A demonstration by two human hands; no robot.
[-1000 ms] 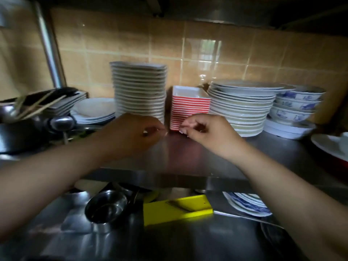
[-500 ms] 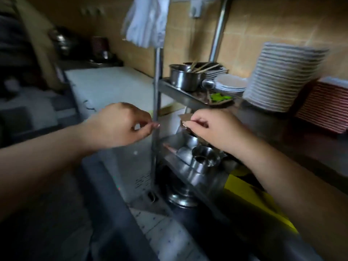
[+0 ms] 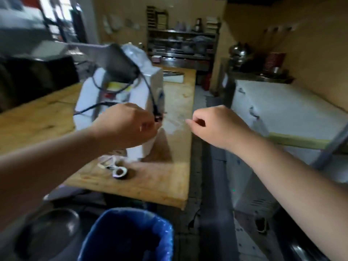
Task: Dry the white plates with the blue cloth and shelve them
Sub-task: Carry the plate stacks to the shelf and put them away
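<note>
both hands are raised in front of the long pale wooden worktable (image 3: 169, 113), which serves as the landmark here. left hand (image 3: 128, 127) hovers over the table's near half, fingers curled in with thumb against fingertips; a pinch on something tiny is possible, but blur hides it, cannot tell. right hand (image 3: 216, 125) hangs just past the table's right edge, fingers loosely curled, thumb tip near forefinger, nothing visible between them.

task things: no white plates and no blue cloth are in view from this angle. count of plates seen: zero. count of cloths: zero. their place cannot be stated from this view.

on the table: one white boxy appliance (image 3: 150, 87) with a dark grey slanted top and one black cable (image 3: 150, 91) looping down its front, behind the left hand. near the table's front edge, one small round white-rimmed object (image 3: 119, 171), blurred. below the front edge, one blue plastic bin (image 3: 130, 234); left of the bin, one round dark metal basin (image 3: 50, 230). right of the table, across the aisle, one white chest freezer (image 3: 282, 110). beyond the table's far end, one metal shelf rack (image 3: 180, 44).

handling judgement: glazed plates are probably stiff, fairly heavy, breakable and slick while wet; best held at the rim, thumb on top and fingers beneath, cloth between skin and glaze. the cloth should be soft and limp; bunch it in one palm.
</note>
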